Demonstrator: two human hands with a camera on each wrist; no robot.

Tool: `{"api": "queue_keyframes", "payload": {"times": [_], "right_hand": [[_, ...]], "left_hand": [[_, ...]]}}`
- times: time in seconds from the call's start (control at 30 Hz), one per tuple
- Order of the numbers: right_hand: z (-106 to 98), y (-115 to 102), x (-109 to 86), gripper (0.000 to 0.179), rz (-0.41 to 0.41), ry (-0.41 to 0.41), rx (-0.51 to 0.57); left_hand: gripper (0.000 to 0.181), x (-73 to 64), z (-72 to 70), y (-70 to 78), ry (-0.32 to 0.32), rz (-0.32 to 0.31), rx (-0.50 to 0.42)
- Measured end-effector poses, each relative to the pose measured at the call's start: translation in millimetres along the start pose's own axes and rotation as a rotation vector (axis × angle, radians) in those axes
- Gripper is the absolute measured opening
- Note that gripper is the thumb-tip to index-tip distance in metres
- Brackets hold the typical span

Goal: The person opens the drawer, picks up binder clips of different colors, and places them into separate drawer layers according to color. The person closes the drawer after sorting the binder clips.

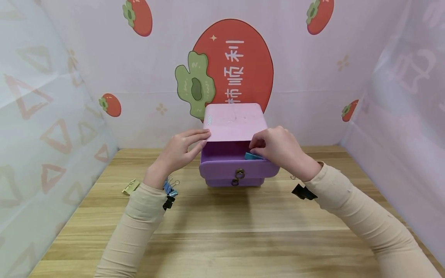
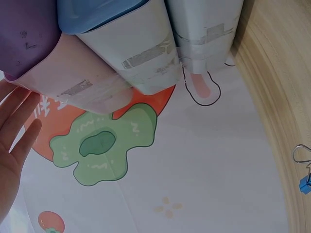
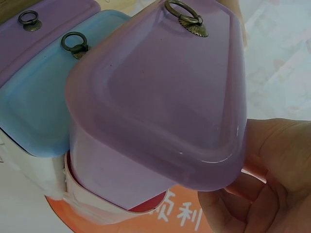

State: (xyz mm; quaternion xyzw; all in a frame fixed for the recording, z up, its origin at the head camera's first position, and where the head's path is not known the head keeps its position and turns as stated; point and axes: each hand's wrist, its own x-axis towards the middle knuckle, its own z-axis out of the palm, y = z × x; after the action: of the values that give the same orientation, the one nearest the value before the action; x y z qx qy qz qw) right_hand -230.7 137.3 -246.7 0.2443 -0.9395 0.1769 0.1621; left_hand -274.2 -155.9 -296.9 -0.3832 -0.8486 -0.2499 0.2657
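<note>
A small chest of drawers with a pale pink top stands at the back of the table. Its top purple drawer is pulled out. My left hand rests with its fingers straight against the chest's left front corner. Over the right side of the open drawer, my right hand has its fingers curled down, pinching a small teal bar-shaped thing. Part of that thing is hidden by the hand. In the right wrist view, the drawer front hides the fingertips.
Blue binder clips and a yellow binder clip lie on the wooden table at the left. Lower down in the chest are a blue drawer and another purple drawer, with ring pulls. A printed cloth hangs behind.
</note>
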Motion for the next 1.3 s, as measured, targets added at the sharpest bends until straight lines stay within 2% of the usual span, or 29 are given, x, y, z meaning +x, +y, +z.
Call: {"api": "queue_keyframes", "payload": {"times": [0.77,1.3], "right_hand": [[-7.6,-7.2,-5.4,0.005,-0.013,-0.046,-0.022],[-19.8,2.9,-19.4,0.014,-0.009,0.049,-0.037]], "left_hand": [[0.030,-0.5,0.3,-0.2,0.005,0.003,-0.002],[0.029,-0.6,1.8,0.4,0.027,0.013,-0.011]]}}
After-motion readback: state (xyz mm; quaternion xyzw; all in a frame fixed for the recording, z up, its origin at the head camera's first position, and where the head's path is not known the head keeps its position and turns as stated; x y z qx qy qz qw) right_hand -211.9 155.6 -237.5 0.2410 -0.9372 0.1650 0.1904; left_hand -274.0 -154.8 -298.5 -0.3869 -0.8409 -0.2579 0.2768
